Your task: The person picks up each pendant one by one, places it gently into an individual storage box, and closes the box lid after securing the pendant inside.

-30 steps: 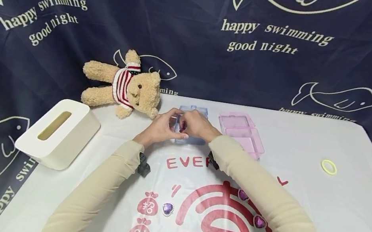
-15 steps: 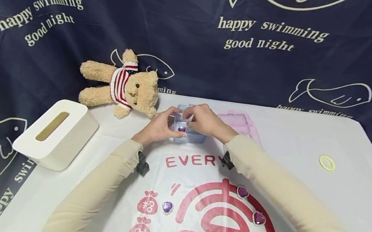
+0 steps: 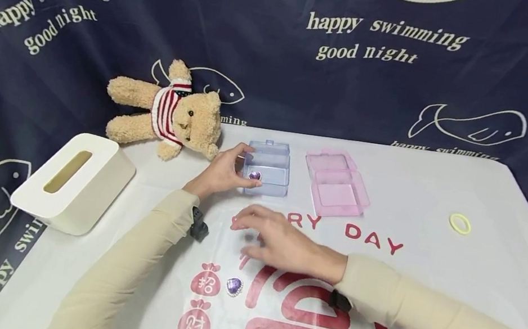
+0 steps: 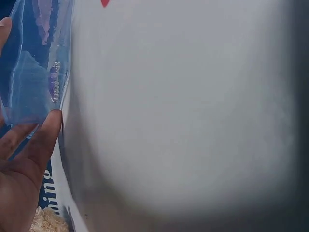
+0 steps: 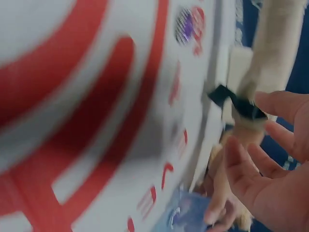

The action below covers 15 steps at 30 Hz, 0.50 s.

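Above the white table (image 3: pixel 408 194) hung the right hand (image 3: pixel 278 243), fingers loosely spread. The left hand (image 3: pixel 222 172) pinched the left side of the blue box (image 3: pixel 274 190) between thumb and fingers. The pink box (image 3: pixel 338 195) stood open just to the right; the blue box, also open, stood near the table's far edge. One purple gem (image 3: pixel 254 175) lay inside it, at front left; a second gem (image 3: pixel 234 286) lay on the table.

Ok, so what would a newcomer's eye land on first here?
Probably the teddy bear, lying at the back left of the table before a navy fish-print cloth. Next, likely, the open blue box with a purple gem inside, nearer the middle, and the open pink box to its right.
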Motion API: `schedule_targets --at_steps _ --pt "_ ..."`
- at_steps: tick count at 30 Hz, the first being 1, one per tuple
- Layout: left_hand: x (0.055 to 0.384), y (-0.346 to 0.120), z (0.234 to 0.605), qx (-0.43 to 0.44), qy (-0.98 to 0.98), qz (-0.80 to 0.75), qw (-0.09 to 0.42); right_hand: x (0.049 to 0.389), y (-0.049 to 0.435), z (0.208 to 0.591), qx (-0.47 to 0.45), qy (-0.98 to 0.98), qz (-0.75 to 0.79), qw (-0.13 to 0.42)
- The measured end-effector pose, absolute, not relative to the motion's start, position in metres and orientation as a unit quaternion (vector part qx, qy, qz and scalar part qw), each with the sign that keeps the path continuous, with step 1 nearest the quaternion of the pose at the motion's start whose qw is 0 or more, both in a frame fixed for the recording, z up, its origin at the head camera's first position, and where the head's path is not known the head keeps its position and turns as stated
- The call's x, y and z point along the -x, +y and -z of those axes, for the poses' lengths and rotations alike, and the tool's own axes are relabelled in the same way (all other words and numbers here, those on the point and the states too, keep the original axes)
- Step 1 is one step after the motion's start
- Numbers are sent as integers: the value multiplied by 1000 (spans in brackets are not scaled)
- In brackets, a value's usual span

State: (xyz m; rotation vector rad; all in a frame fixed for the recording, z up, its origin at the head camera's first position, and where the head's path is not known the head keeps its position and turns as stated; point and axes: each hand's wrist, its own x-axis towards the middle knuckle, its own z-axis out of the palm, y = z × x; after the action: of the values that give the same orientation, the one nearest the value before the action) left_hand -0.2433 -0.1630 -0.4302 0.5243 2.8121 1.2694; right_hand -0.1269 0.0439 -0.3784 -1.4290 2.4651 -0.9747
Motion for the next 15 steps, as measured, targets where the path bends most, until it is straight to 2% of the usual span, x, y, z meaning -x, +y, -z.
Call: schedule_targets --at_steps 5,9,12,15 --pt "243 -162 431 -163 897 -410 16 107 41 393 497 804 304 120" --pt "243 -161 431 -160 898 -410 14 96 36 404 479 802 315 164" --pt "243 -161 430 -158 897 -412 14 89 33 411 464 815 304 169" --pt "244 -161 429 -155 899 -410 16 84 31 416 462 830 275 151"
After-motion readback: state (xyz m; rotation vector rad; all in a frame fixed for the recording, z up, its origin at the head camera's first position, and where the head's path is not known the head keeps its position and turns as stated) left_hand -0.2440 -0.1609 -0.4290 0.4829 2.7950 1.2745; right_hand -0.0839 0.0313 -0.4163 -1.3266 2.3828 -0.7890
